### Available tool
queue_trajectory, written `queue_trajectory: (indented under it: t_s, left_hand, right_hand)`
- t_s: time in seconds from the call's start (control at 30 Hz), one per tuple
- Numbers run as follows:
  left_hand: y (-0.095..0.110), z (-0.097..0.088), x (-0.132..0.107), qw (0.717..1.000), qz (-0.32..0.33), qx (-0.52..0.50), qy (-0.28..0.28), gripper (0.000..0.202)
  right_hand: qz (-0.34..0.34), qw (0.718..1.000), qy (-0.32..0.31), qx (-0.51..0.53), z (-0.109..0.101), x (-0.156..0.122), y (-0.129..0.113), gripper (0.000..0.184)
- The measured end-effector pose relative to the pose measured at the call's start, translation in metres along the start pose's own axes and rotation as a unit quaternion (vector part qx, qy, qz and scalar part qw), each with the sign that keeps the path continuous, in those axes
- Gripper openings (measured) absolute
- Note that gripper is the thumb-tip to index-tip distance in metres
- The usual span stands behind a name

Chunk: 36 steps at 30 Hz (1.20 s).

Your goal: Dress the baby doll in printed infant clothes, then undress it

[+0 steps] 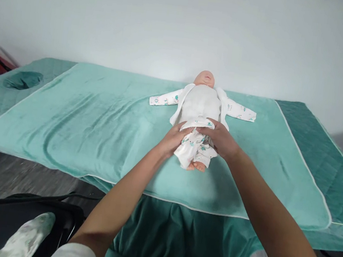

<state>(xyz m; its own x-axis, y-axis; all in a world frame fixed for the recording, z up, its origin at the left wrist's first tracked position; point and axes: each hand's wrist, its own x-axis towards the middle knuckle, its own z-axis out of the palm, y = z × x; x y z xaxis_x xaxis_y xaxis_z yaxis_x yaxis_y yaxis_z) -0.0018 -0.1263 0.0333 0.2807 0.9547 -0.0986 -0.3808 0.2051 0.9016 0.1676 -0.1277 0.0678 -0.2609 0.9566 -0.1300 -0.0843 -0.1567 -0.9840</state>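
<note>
Head view: left hand (172, 139), right hand (220, 139) clutch trousers (194, 147) on doll (202, 103).

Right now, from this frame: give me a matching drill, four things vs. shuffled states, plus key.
Things
1. baby doll's head
2. printed top
3. printed trousers
4. teal blanket

States
A. spread flat, edged in white
B. gripped at the waist by left hand and right hand
C. bare, pointing toward the wall
D. open in front, sleeves out sideways

Pairs: 1-C, 2-D, 3-B, 4-A
</note>
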Motion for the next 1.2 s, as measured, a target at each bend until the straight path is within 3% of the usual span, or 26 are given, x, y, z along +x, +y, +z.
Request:
queue_trajectory:
  t_s: [0.13, 0.33, 0.53, 0.7, 0.9, 1.07, 1.2]
  left_hand:
    - [0.004, 0.000, -0.008, 0.996, -0.021, 0.022, -0.080, 0.055]
    - [0.001, 0.008, -0.002, 0.996, 0.000, -0.088, -0.026, 0.037]
    - [0.000, 0.012, 0.002, 0.987, -0.005, -0.161, 0.000, 0.019]
    - [0.002, 0.012, 0.001, 0.981, -0.031, -0.193, 0.001, 0.022]
    - [0.003, 0.008, -0.003, 0.986, -0.047, -0.154, -0.041, 0.033]
    - [0.006, 0.000, -0.009, 0.992, -0.086, -0.035, -0.084, 0.037]
    - [0.007, 0.003, -0.009, 0.995, -0.072, -0.027, -0.066, 0.038]
  right_hand:
    - [-0.021, 0.999, 0.027, 0.037, 0.001, 0.004, 0.007, 0.033]
    - [-0.045, 0.998, 0.034, -0.036, 0.000, 0.000, 0.010, 0.037]
    - [0.046, 0.994, -0.082, -0.059, -0.009, -0.004, 0.005, 0.046]
    - [0.056, 0.995, -0.076, -0.008, -0.009, -0.006, 0.004, 0.043]
    - [0.022, 0.995, -0.052, 0.080, -0.010, -0.003, 0.010, 0.039]
    - [-0.022, 0.993, -0.013, 0.119, -0.009, 0.002, 0.016, 0.029]
    - [-0.040, 0.994, -0.013, 0.104, -0.005, 0.001, 0.017, 0.034]
